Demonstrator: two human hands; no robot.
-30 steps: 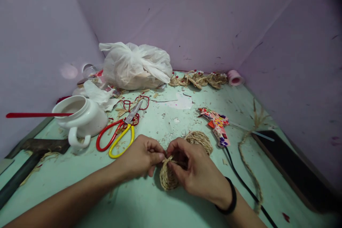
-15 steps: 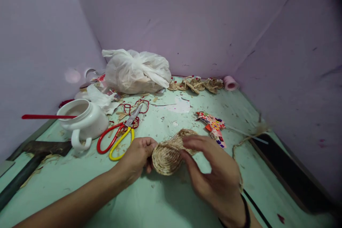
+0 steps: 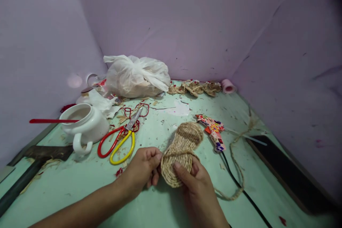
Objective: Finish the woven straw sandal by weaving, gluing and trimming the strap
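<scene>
- My left hand has its grip closed in a pinch on the left edge of the woven straw sole, where a braided strand crosses its waist.
- My right hand grips the sole's near end, thumb pressed on top and fingers curled round the right side.
- The sole sits in front of me, over the middle of the worktop, towards the near edge.
- A white handled pot stands by the worktop's left edge; a red stick lies over its rim, jutting out leftward. I cannot make out anything deeper inside.
- Against the back edge, left of centre, a knotted white plastic bag bulges with pale tan pieces showing dimly through the film; I cannot tell what they are.
- In the far left corner, a small clear container shows only partly behind crumpled white tissue.
- Small straw sandals line the back edge, with a pink spool at the far right corner.
- Scissors with red and yellow handles lie open left of my hands, touching tangled red thread.
- A flower-patterned glue gun lies right of the sole.
</scene>
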